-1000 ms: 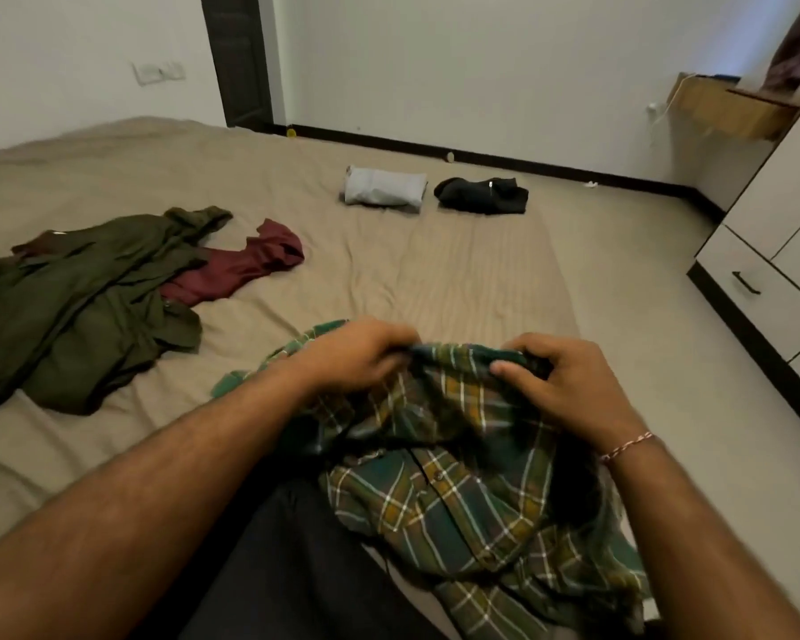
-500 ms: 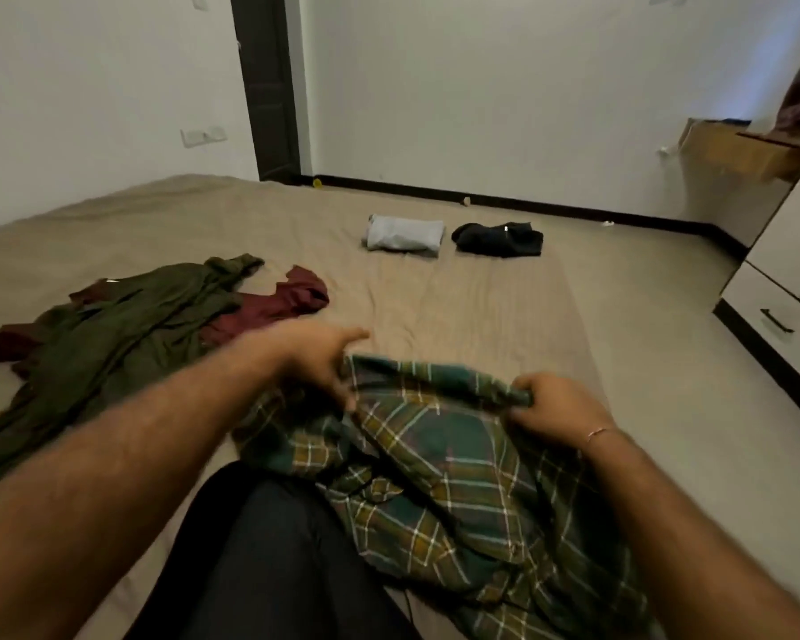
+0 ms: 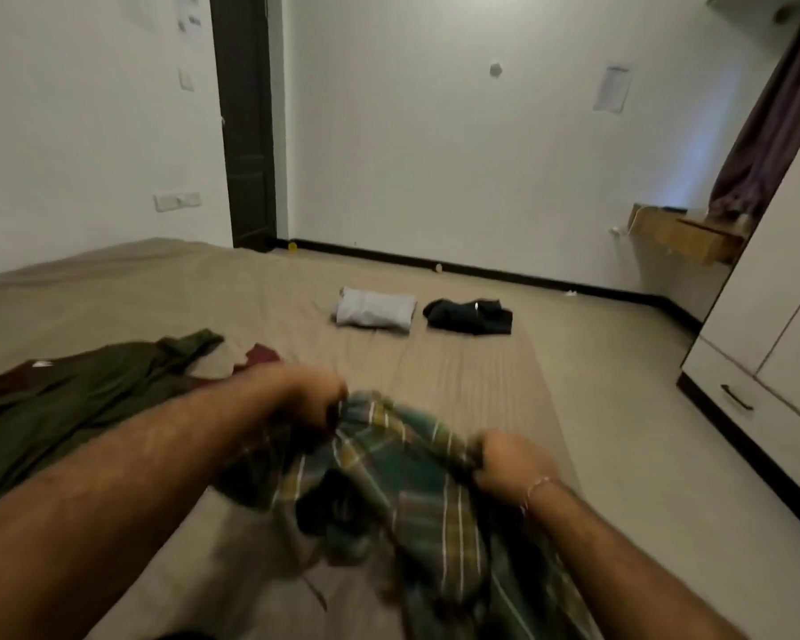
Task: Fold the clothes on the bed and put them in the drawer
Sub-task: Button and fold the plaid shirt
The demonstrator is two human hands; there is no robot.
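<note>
Clothes number five on the bed [image 3: 458, 376]: one green plaid shirt [image 3: 403, 491] bunched at the near edge, one olive garment [image 3: 65, 399] and one maroon garment [image 3: 262, 354] lying loose at your left, and two folded pieces at the far side, one grey [image 3: 374, 309], one black [image 3: 469, 315], just beside each other. Your left hand [image 3: 308, 397] and right hand [image 3: 511, 464] each clutch the plaid shirt's upper edge, fingers curled into the cloth. One drawer [image 3: 753, 397] with a dark handle sits closed at your right.
</note>
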